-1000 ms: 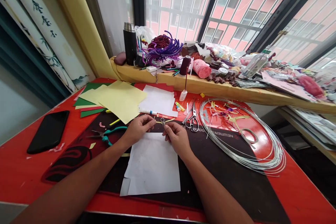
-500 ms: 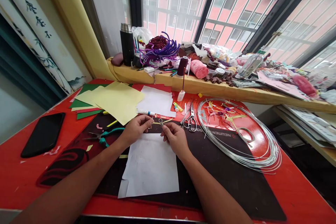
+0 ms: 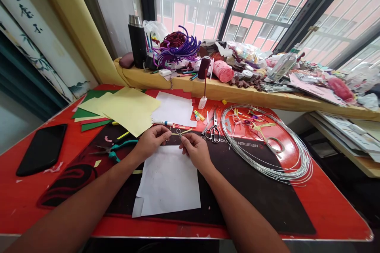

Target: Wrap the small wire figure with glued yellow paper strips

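Note:
My left hand (image 3: 152, 140) and my right hand (image 3: 196, 149) meet above the top edge of a white sheet (image 3: 170, 184) on the dark mat. Between them is a small wire piece (image 3: 179, 133) with loops and thin yellowish strips pointing to both sides. The right thumb and fingers pinch it near its looped middle. My left thumb and forefinger close on its left end. Teal-handled pliers (image 3: 114, 151) lie left of the left wrist. Scissors (image 3: 213, 129) rest to the right, beyond my right hand.
A large wire coil (image 3: 299, 170) lies at the right, beside paper scraps and a tape ring (image 3: 274, 144). Yellow sheets (image 3: 130, 108) and a black phone (image 3: 43, 149) are at the left. A small white bottle (image 3: 202, 102) stands near the cluttered ledge (image 3: 184, 84).
The camera view has shifted slightly, moving everything a little left and up. Both hands keep their pinch on the wire piece, with only slight finger movement.

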A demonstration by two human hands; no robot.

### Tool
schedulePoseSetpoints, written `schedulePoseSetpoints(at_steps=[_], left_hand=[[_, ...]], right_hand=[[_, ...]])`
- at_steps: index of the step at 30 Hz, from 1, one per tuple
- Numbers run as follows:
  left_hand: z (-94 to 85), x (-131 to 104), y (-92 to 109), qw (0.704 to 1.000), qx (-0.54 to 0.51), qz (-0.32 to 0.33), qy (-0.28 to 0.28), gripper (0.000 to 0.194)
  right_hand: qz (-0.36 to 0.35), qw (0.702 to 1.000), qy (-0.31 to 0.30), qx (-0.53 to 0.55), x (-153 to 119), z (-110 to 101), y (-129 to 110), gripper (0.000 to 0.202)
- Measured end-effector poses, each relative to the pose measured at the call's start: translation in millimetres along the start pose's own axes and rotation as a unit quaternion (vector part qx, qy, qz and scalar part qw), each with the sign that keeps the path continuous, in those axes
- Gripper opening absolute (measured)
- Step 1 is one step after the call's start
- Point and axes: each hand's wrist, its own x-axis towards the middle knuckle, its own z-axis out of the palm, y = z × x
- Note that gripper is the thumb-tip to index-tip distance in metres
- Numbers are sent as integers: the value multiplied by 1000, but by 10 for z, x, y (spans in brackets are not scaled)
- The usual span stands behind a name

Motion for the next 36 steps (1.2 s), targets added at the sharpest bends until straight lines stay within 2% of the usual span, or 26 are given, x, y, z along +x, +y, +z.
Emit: schedulePoseSetpoints(at_steps=[6,15,20,27,36], left_hand=[[13,18,4,999,-29,-19,9,44],[-12,3,55,999,16,2,-30,46],[-25,27,9,999,25,5,-21,48],[-3,-2,102,1000,12,1,-16,49],[-2,8,62,1000,-12,-8,-3,50]], right_hand=[[6,1000,6,4,6,-9,-8,27],[2,1000,8,15,10,11,9,25],[12,1000,2,10,29,31,25,25],[9,1000,3,6,14,31,7,25],[6,1000,11,12,10,8,-5,24]])
